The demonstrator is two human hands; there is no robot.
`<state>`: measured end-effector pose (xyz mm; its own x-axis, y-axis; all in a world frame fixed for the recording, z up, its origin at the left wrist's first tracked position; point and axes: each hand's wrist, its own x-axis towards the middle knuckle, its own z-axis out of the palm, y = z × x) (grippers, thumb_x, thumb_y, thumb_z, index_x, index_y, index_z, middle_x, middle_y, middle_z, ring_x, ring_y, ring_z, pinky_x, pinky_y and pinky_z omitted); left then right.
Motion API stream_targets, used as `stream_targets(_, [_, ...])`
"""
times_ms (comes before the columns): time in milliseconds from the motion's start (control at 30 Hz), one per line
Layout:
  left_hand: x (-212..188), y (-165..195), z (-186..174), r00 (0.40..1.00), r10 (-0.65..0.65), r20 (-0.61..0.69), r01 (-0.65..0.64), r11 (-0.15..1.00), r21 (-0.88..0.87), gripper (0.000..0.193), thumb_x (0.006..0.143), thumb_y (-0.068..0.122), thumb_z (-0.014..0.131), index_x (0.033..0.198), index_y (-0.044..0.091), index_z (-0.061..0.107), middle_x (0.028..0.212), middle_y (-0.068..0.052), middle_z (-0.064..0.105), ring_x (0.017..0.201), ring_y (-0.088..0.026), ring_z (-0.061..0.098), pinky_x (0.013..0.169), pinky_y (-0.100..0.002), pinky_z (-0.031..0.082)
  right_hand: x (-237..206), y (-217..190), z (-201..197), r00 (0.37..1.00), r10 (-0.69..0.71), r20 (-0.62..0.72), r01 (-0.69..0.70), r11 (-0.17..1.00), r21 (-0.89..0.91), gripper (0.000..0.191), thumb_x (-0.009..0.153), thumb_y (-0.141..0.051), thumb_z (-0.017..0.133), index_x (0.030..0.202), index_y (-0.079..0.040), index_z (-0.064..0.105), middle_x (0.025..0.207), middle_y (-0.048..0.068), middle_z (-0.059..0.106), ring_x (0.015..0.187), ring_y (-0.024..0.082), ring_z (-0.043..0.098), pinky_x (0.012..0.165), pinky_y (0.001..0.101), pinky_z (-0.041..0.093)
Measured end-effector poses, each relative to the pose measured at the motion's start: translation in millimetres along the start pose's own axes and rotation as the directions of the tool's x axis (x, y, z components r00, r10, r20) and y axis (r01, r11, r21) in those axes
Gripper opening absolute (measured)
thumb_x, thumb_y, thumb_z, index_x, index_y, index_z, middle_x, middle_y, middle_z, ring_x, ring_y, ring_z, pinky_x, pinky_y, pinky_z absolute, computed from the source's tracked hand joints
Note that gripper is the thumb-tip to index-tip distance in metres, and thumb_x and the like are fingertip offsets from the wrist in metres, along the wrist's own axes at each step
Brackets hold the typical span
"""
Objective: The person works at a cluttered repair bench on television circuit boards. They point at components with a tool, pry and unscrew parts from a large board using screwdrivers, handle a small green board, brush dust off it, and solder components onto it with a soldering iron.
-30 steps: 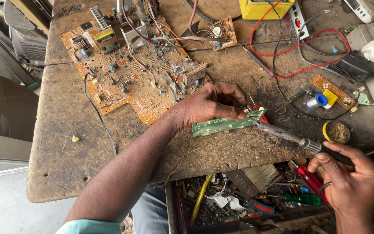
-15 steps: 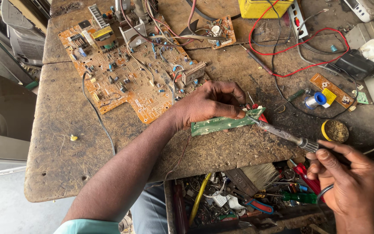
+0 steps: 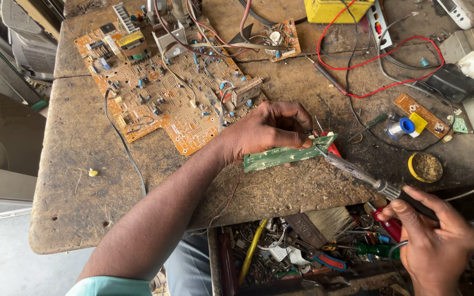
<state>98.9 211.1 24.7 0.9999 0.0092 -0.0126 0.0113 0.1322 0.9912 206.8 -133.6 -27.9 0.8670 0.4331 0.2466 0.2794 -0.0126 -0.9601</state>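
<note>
Presently a narrow green circuit board (image 3: 286, 155) is pinned to the worn wooden bench (image 3: 83, 214) by the left hand (image 3: 264, 131); a soldering iron (image 3: 357, 172), gripped closed in the right hand (image 3: 440, 246), touches its end, so soldering seems underway, unfinished.

large orange circuit board (image 3: 165, 93) near bench's far-left corner | red wire (image 3: 379, 60) looped at far edge | solder spool (image 3: 401, 127) toward right edge | yellow flux tin (image 3: 425, 167) by near-right edge | brush (image 3: 325, 223) below near edge
</note>
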Motion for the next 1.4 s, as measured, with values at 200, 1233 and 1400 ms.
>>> stream_targets(200, [0.8,-2.0,0.1,1.0,0.003,-0.002,-0.003,1.0,0.018,0.026,0.089,0.016,0.078,0.11,0.005,0.069,0.092,-0.003,0.074,0.08,-0.011,0.07,0.064,-0.031,0.064,6.2,11.9,-5.8,0.994,0.092,0.05,-0.101,0.968,0.23,0.023,0.101,0.009,0.064,0.124,0.01,0.064,0.096,0.025,0.068,0.083,0.026,0.069,0.079,0.0444,0.06])
stream_targets(1233, [5.7,-3.3,1.3,1.0,0.028,0.006,-0.028,1.0,0.009,0.026,0.089,0.016,0.077,0.109,0.004,0.067,0.089,-0.004,0.073,0.077,-0.011,0.07,0.063,-0.031,0.064,27.2,44.6,-44.6,0.975,0.121,0.188,-0.204,0.83,0.519,0.024,0.105,0.001,0.063,0.128,-0.001,0.069,0.108,0.024,0.07,0.091,0.025,0.063,0.078,0.0379,0.051])
stream_targets(1400, [8.7,-7.2,-0.6,0.997,0.062,0.052,-0.059,0.997,-0.058,0.028,0.09,0.014,0.075,0.113,0.003,0.063,0.094,-0.007,0.076,0.082,-0.012,0.073,0.065,-0.032,0.065,26.2,44.7,-40.6,0.982,0.118,0.146,-0.172,0.876,0.45,0.023,0.104,0.006,0.062,0.125,0.001,0.069,0.104,0.025,0.069,0.088,0.026,0.064,0.077,0.0397,0.053])
